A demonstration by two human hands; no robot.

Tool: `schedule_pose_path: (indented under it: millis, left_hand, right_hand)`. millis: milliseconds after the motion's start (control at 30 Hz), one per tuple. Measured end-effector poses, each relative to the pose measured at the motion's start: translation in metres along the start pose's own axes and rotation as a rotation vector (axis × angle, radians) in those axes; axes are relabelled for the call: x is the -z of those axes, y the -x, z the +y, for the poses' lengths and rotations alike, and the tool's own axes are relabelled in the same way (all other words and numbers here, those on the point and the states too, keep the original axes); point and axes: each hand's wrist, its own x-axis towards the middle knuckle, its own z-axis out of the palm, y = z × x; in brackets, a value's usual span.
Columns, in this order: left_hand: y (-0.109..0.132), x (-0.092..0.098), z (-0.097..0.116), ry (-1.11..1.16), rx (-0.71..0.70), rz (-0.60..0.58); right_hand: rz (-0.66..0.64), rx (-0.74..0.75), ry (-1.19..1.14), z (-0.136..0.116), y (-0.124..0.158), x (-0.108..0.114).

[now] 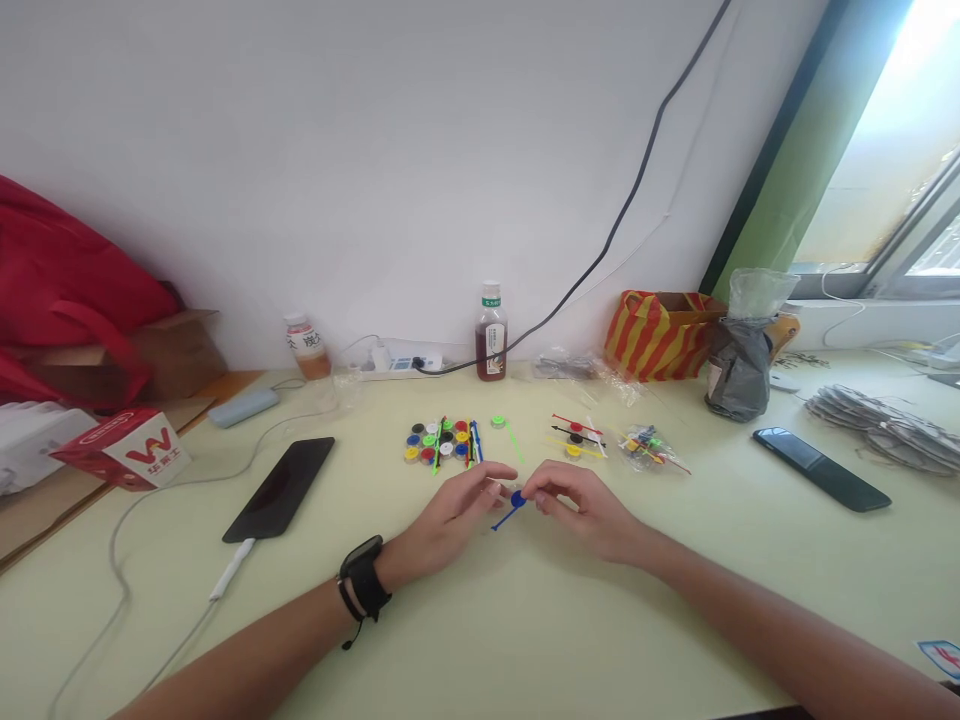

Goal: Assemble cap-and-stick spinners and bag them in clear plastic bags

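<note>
My left hand (450, 522) and my right hand (583, 518) meet over the pale table (525, 620), fingers pinched together round a small blue disc on a thin blue stick (513, 503). The stick slants down to the left from the disc. A black watch sits on my left wrist. Just beyond the hands lies a cluster of several small coloured discs and sticks (444, 442). A green disc with a stick (501, 424) lies alone behind my hands. More red, black and yellow sticks and discs (576, 436) lie to the right, beside a small clear bag of parts (646, 446).
A black phone (280, 488) on a white cable lies at left, another dark phone (820, 468) at right. Along the wall stand a brown drink bottle (490, 334), a small orange bottle (306, 346), a power strip (399, 360) and a striped bag (663, 334). A red-white box (132, 448) sits far left.
</note>
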Motion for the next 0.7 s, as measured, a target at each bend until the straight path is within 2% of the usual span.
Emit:
schedule_pose_path:
  millis: [100,200,367,433,600,700]
  left_hand:
    - [-0.002,-0.002,0.001,0.251,0.092,-0.096]
    - [-0.004,-0.003,-0.003,0.342,0.125,-0.129]
    - [-0.006,-0.002,-0.013,0.399,0.163,-0.013]
    - [-0.006,-0.001,-0.014,0.406,0.173,0.031]
    - [-0.007,0.001,-0.011,0.366,0.163,0.099]
    - [-0.007,0.001,-0.011,0.355,0.163,0.115]
  right_hand:
    - [-0.003,0.01,-0.089,-0.001,-0.001,0.0]
    - [0.003,0.0,-0.142,0.0,-0.001,-0.002]
    - [0.14,0.058,0.035,0.006,0.003,-0.002]
    - [0.115,0.072,0.084,0.007,0.005,-0.001]
    - [-0.012,-0.048,0.031,0.001,0.008,-0.001]
    - [-0.071,-0.064,0.001,-0.003,0.005,0.001]
